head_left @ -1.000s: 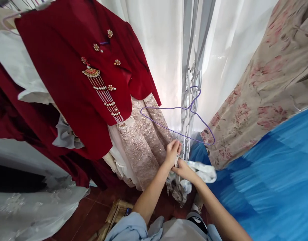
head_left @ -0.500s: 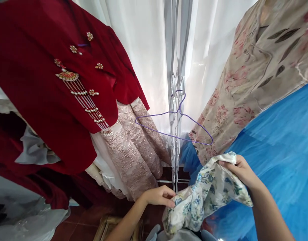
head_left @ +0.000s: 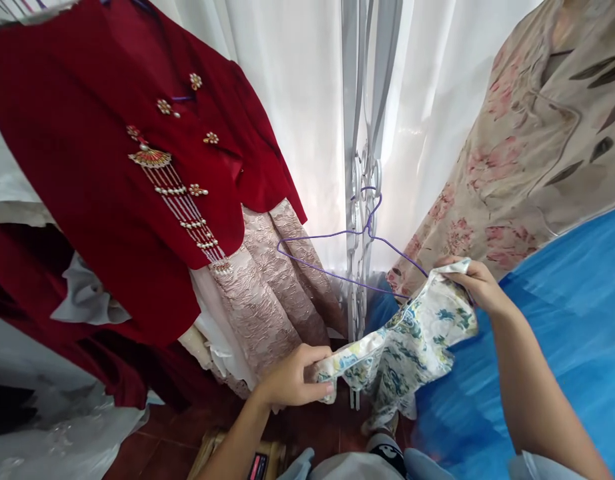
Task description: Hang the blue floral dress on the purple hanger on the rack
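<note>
Stretched between both hands is a white garment [head_left: 417, 333] with a blue, green and yellow floral print; which kind of garment I cannot tell. My left hand [head_left: 300, 377] pinches one end of its upper edge between thumb and fingers. My right hand [head_left: 475, 283] grips the other end, higher and to the right, with its fingertips partly behind the cloth. Just beyond the garment, a purple wire hanger [head_left: 327, 235] hangs bare from the rack. The hanger's right lower corner is hidden behind the cloth near my right hand.
A grey metal rack [head_left: 358, 320] stands upright before a white curtain [head_left: 302, 100]. On the left hang a red velvet jacket [head_left: 212, 167] with beaded ornaments and a pink brocade skirt [head_left: 267, 293]. A beige floral dress [head_left: 487, 193] and blue tulle [head_left: 537, 333] fill the right. Low down sits a wooden stool [head_left: 275, 460].
The bunched garment has been raised and spread out, its upper edge now drawn taut between my hands. My right hand has moved up beside the hanger; my left hand has risen slightly leftward.
</note>
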{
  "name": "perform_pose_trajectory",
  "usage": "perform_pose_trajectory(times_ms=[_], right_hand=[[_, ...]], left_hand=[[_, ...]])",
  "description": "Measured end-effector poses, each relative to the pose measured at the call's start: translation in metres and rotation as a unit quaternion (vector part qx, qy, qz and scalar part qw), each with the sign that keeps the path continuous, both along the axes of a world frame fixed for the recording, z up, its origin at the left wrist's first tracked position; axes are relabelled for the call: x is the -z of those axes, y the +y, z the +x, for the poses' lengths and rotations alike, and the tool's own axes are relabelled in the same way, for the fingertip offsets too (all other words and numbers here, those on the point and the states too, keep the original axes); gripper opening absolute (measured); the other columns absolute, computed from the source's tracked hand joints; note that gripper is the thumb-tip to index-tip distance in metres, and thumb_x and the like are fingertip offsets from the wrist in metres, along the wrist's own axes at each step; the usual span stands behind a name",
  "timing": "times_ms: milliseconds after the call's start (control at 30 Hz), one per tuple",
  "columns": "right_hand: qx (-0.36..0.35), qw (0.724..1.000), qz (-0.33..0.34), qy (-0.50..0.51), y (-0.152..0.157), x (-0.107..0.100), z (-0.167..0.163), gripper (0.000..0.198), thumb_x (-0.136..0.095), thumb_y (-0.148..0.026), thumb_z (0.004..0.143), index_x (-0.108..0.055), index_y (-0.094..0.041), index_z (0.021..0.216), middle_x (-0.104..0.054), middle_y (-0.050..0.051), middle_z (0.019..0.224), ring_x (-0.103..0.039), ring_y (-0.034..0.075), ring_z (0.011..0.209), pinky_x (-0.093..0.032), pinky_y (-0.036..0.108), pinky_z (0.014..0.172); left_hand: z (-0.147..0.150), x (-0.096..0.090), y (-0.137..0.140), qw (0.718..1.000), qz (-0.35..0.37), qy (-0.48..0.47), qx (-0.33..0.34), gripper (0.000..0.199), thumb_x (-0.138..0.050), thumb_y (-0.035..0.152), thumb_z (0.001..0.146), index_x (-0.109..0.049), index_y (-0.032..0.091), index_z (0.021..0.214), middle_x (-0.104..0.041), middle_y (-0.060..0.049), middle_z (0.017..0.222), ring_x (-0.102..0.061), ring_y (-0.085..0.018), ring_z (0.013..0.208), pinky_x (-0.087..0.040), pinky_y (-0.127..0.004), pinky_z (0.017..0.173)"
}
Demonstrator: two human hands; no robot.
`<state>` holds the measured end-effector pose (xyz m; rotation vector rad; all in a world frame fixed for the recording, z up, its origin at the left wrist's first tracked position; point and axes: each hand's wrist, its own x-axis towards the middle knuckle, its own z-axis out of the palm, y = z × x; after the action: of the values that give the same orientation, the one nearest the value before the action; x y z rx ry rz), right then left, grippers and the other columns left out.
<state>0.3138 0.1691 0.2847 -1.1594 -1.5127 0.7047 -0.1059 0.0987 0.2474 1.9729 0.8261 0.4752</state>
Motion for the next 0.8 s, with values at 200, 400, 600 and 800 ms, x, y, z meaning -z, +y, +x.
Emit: perform_pose_trajectory(times_ms=[200,400,600,800], right_hand=[[-0.088,0.995,-0.045,0.029,0.049,-0.008,-0.037,0.030,-0.074,-0.045,0.074,-0.070,-0.021,0.092,-0.069,0.002,0.078,-0.063,0.021,0.072,-0.052,0.028,0.067],[-0.144,0.984,-0.092,0.053,0.045,-0.006,-0.036,0.036,-0.077,-0.044,0.078,-0.067,-0.024,0.106,-0.071,0.002,0.082,-0.066,0.022,0.072,-0.053,0.028,0.061],[-0.154,0.985,-0.073,0.000,0.045,-0.012,-0.037,0.032,-0.079,-0.049,0.078,-0.073,-0.020,0.090,-0.073,0.003,0.080,-0.067,0.022,0.074,-0.054,0.027,0.064],[-0.074,0.997,-0.029,0.019,0.043,-0.005,-0.050,0.036,-0.080,-0.054,0.073,-0.074,-0.019,0.081,-0.072,0.003,0.074,-0.064,0.021,0.067,-0.050,0.027,0.058]], left_hand=[[0.001,0.001,0.015,0.997,0.053,0.033,-0.036,0.006,-0.046,0.022,0.080,-0.050,0.018,0.077,-0.047,0.003,0.071,-0.046,-0.013,0.069,-0.034,-0.025,0.068],[-0.065,-0.001,0.075,0.948,0.225,0.152,-0.165,0.016,-0.040,0.013,0.079,-0.055,0.019,0.081,-0.059,-0.003,0.085,-0.053,-0.021,0.085,-0.041,-0.033,0.082],[-0.099,-0.068,0.173,0.875,0.415,0.127,-0.216,0.022,-0.042,0.005,0.067,-0.057,0.019,0.075,-0.063,-0.007,0.088,-0.054,-0.024,0.094,-0.043,-0.039,0.089],[-0.043,-0.138,0.244,0.854,0.453,-0.036,-0.253,0.025,-0.048,0.006,0.074,-0.062,0.018,0.092,-0.066,-0.008,0.105,-0.059,-0.021,0.095,-0.047,-0.037,0.089]])
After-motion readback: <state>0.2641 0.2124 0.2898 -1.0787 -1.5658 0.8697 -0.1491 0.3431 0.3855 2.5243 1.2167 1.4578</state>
